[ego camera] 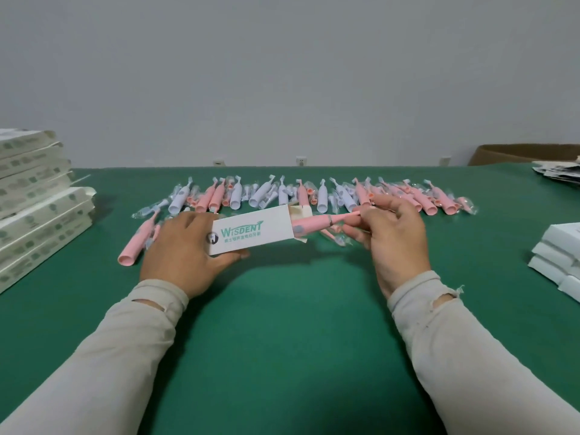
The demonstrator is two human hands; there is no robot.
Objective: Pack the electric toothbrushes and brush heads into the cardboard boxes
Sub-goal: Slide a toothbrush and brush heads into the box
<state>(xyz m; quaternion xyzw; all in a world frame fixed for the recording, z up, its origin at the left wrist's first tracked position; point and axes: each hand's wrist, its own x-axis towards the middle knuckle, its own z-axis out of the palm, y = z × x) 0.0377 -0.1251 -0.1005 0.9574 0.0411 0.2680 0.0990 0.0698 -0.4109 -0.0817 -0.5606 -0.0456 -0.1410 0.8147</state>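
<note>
My left hand (185, 246) grips a white Wisdent cardboard box (251, 232) above the green table, its open end with flaps facing right. A pink electric toothbrush (326, 220) sticks partway out of that open end. My right hand (395, 237) pinches the toothbrush's thin end, and wrapped brush heads (340, 237) hang under its fingers. Another pink toothbrush (133, 246) lies on the table left of my left hand.
Several pink and white toothbrushes and bagged brush heads (282, 196) lie in a row across the table's far side. Stacked boxes (34, 202) stand at the left edge, white boxes (558, 255) at the right. A brown carton (521, 153) and papers (558, 172) sit far right.
</note>
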